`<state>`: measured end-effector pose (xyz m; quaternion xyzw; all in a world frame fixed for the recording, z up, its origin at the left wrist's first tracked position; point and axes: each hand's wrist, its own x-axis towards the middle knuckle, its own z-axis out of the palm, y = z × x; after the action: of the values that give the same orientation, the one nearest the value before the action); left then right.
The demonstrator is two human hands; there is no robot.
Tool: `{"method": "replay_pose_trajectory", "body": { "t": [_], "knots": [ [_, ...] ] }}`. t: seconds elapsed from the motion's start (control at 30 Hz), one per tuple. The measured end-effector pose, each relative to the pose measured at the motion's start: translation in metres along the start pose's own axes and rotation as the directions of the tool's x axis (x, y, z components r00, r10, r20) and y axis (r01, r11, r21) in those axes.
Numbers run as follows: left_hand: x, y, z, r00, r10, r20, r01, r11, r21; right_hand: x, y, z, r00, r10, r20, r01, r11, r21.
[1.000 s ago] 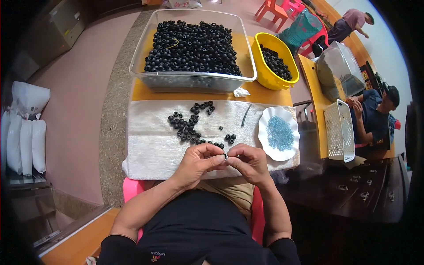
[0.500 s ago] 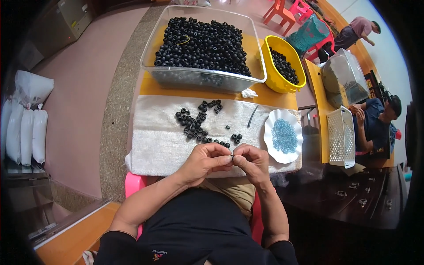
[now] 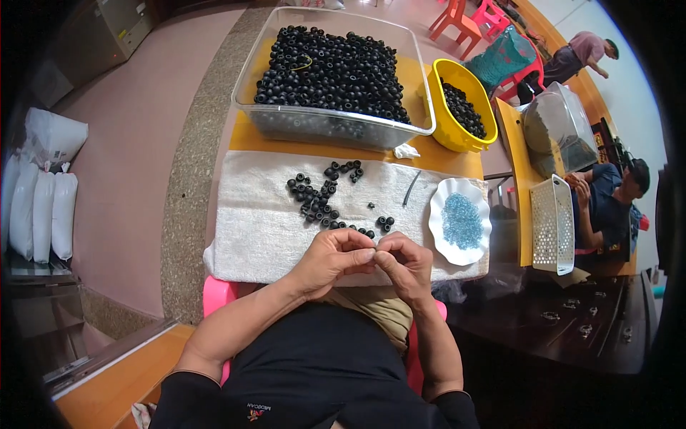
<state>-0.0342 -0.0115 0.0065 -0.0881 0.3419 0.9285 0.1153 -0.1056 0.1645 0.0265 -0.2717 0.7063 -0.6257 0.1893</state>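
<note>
Wide fisheye view from head, facing down past torso (image 3: 307, 357) at nearby hands (image 3: 330, 262).

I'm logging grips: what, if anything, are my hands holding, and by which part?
Can't tell: your left hand and right hand meet, hiding anything pinched between them.

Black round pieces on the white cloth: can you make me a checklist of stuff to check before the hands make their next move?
1. Left hand and right hand fingertips together: ok.
2. What the grip pinches: cannot tell, too small and hidden.
3. Loose black round pieces lying on the white cloth: ok.
4. Those pieces in one neat group: not ok, they are scattered.
5. Tiny blue bits inside the wavy white plate: ok.
6. Yellow tub standing upright: ok.
</note>
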Motion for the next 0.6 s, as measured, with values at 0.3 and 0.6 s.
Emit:
{"method": "replay_pose_trajectory", "body": {
  "t": [0.3,0.6],
  "knots": [
    [0.000,-0.003,-0.001,0.998,-0.006,0.066,0.005,1.000,0.016,0.000,0.019,-0.007,0.970,0.182,0.160,-0.234,0.870,0.433],
    [-0.003,0.004,-0.002,0.992,-0.071,0.106,0.076,0.996,-0.051,0.004,0.004,-0.002,0.971,0.177,0.162,-0.232,0.865,0.446]
  ]
}}
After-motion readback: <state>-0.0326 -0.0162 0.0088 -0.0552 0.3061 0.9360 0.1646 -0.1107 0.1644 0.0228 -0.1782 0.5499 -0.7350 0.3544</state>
